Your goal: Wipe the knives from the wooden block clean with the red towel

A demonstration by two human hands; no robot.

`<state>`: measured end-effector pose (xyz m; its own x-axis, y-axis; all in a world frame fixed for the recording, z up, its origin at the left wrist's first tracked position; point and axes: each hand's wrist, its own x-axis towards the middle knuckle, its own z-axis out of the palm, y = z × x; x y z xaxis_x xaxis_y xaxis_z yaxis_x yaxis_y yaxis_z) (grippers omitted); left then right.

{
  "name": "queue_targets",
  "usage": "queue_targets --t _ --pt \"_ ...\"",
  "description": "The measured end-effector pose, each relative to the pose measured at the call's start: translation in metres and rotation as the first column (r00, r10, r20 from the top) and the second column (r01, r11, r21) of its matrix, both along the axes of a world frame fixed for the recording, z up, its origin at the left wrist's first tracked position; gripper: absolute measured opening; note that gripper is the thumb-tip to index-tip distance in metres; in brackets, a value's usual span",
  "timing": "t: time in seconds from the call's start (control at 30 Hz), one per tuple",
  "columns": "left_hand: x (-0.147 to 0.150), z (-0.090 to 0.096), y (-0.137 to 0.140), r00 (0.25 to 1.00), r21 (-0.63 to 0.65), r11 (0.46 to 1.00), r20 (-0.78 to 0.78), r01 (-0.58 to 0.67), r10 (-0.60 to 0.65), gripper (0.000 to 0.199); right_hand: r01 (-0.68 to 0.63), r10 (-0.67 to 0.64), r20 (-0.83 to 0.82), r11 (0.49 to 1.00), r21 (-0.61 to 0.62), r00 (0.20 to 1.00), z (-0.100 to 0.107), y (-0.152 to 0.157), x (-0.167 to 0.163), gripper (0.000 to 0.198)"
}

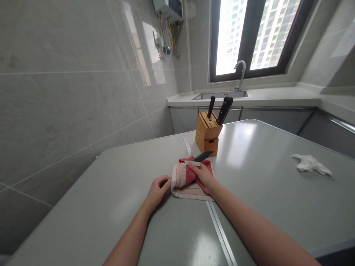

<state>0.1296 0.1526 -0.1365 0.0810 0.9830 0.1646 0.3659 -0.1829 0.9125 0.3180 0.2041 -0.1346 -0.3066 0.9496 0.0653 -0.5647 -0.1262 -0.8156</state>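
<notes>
Centre of the frame, here's the knife [203,156], dark blade poking out of the red-and-white cloth [184,179] and pointing to the upper right! The left hand [157,190], just left of centre, has its fingers curled around the handle end. The right hand [205,178] has the folded cloth pinched about the blade. Just behind the tip, the wooden knife block [208,130] stands upright on the grey table [133,210], black handles [224,110] jutting up. Far right lies a crumpled white wipe [310,164].
</notes>
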Motion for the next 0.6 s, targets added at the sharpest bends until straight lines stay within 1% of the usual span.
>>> queue_targets --t 0.13,0.23,0.3,0.43,0.53,0.6 --pt "-0.002 -0.003 -0.001 0.99 -0.039 0.998 0.131 -0.047 0.051 0.032 0.004 -0.005 -0.066 1.0 -0.024 0.998 -0.001 0.002 -0.001 0.03" --pt "-0.003 -0.008 0.001 0.958 -0.076 0.994 0.269 -0.081 0.099 0.031 0.016 -0.021 -0.11 0.999 -0.044 0.994 -0.003 0.004 -0.002 0.026" --pt "-0.004 -0.011 0.002 0.912 -0.115 0.986 0.381 -0.118 0.154 0.029 0.021 -0.027 -0.126 0.999 -0.049 0.992 -0.003 0.005 -0.002 0.024" --pt "-0.004 -0.011 0.004 0.778 -0.193 0.962 0.568 -0.191 0.268 0.027 0.024 -0.033 -0.142 0.998 -0.061 0.989 -0.001 0.005 -0.001 0.023" --pt "-0.004 -0.01 0.005 0.699 -0.229 0.953 0.649 -0.199 0.302 0.027 0.023 -0.032 -0.142 0.997 -0.069 0.989 0.0 0.004 -0.001 0.024" --pt "-0.005 -0.008 0.004 0.659 -0.21 0.959 0.697 -0.191 0.284 0.026 0.028 -0.04 -0.148 0.996 -0.079 0.988 0.0 0.004 -0.001 0.024"
